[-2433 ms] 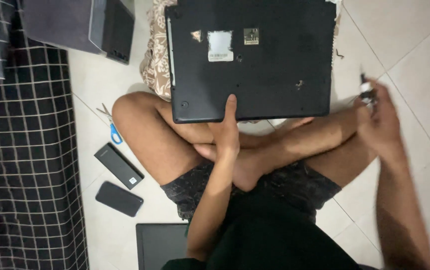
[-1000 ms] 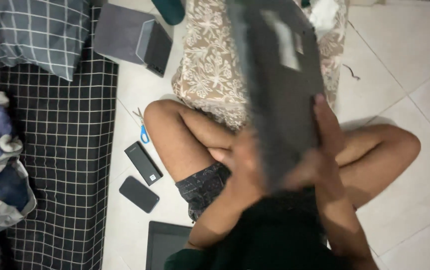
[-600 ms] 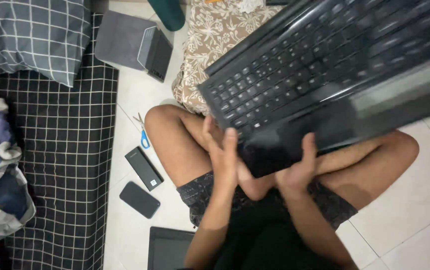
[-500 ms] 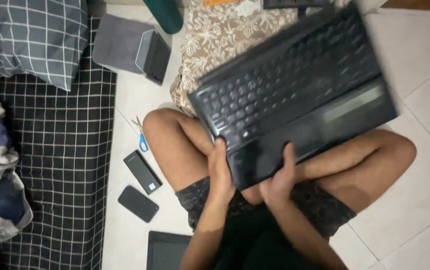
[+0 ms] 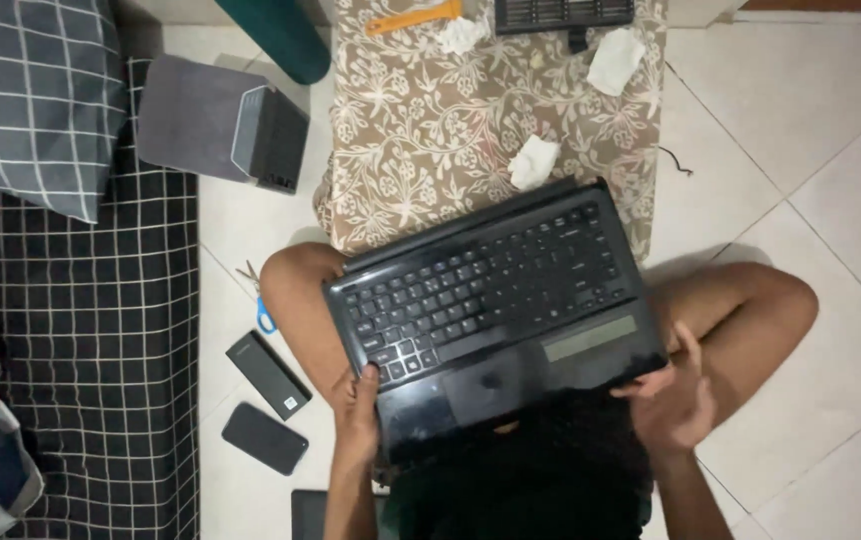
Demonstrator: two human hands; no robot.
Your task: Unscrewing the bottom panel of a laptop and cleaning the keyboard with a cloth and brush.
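Laptop base point(image 5: 495, 300) keyboard-up on your lap | left hand point(image 5: 358, 400) fingers curled, pinching its front-left corner | right hand point(image 5: 678, 400) loosely spread at front-right edge | stiff, heavyish, glossy-slippery: grip both front corners.

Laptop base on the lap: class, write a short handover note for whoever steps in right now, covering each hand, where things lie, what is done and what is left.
Left hand: grips the near left corner of the laptop base.
Right hand: at its near right edge; grip unclear.
Base lies keyboard up across the crossed legs, far edge over the floral cloth.
Done: keyboard side faces up.
Left: orange tool and tissues lie unused on the cloth.
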